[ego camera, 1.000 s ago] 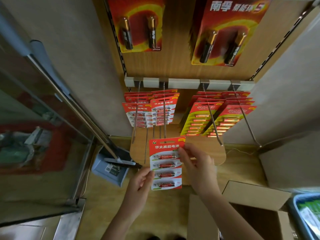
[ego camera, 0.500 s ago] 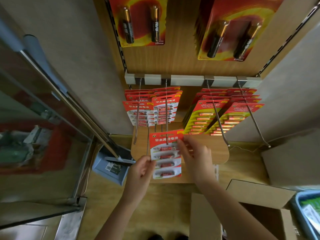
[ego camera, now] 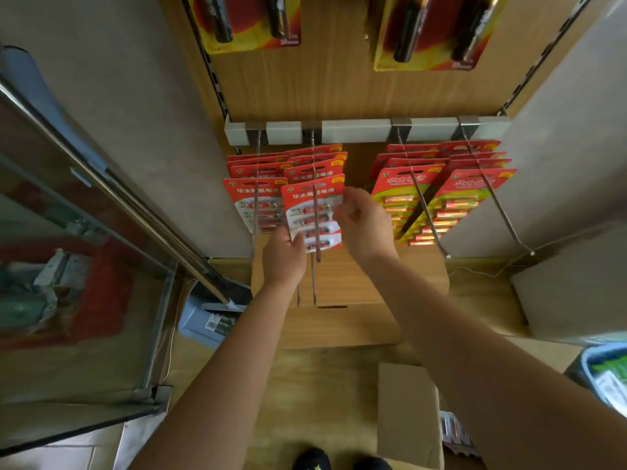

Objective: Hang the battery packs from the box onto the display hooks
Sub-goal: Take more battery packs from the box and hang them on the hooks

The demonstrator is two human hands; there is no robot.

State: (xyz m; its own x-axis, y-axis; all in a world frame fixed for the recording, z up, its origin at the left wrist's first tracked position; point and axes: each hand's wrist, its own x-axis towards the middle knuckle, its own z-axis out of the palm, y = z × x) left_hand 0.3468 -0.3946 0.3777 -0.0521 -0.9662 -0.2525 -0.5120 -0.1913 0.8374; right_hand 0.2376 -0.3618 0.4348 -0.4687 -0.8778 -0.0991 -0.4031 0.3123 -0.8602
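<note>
A: Quick, what differs from 0.5 s ago?

B: The battery pack point(ego camera: 314, 212) is up on the hook point(ego camera: 316, 198) now. Before, it was held below the hook tips, in front of the wood panel. Now the hook rod runs down its front face and it sits as the front card of the 2nd stack from the left end of the rail point(ego camera: 366, 130).

A: Hands?

B: Both have risen with it. Left hand point(ego camera: 283, 262) pinches the pack's lower left corner, thumb on the front. Right hand point(ego camera: 364, 225) has fingers curled closed at the pack's right edge, near the top. Image is motion-blurred, so I cannot tell exact finger contact on the right.

A: Camera?

B: Closer and tilted down more. The large battery cards point(ego camera: 427, 32) at the top are cropped now.

A: Other stacks?

B: Unchanged. 1 red stack point(ego camera: 252, 195) at the left end, touching the held pack's left edge. 2 green-and-red stacks point(ego camera: 441, 198) toward the right end.

A: The box?

B: Cardboard box point(ego camera: 409, 415) at the bottom, under the right forearm, flap open, more packs point(ego camera: 453, 432) visible inside.
</note>
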